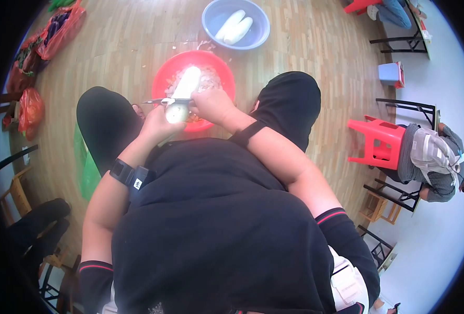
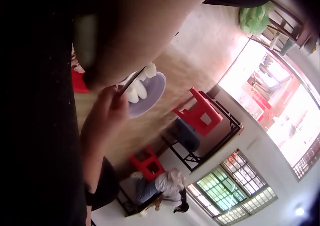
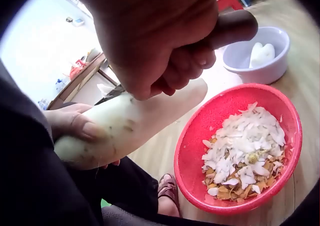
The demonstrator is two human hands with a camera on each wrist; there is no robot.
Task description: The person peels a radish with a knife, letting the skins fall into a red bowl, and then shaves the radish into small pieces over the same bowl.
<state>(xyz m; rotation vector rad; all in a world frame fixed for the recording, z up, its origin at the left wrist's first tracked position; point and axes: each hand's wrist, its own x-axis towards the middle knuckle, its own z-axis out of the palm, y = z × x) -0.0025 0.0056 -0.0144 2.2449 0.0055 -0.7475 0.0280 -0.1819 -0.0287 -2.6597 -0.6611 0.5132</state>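
Observation:
A peeled-looking white radish (image 3: pixel 120 131) with a few brownish spots lies slanted over the red basin (image 3: pixel 181 173). My left hand (image 1: pixel 158 125) grips its near end, the thumb lying on top in the right wrist view. My right hand (image 1: pixel 213 104) has its fingers curled round a slim knife (image 1: pixel 152 101), whose dark blade crosses the radish and points left. A white strip of peel (image 1: pixel 167 101) clings to the blade. White and orange peelings (image 3: pixel 245 146) fill the basin's bottom. The right hand covers the knife's handle.
Beyond the red basin, a pale blue basin (image 1: pixel 208 26) holds white radishes (image 1: pixel 235 27). Red plastic bags (image 1: pixel 59 34) lie at the far left, a green bag (image 1: pixel 85 167) beside my left leg. A red stool (image 1: pixel 375 141) and a seated person (image 1: pixel 436 157) are at the right.

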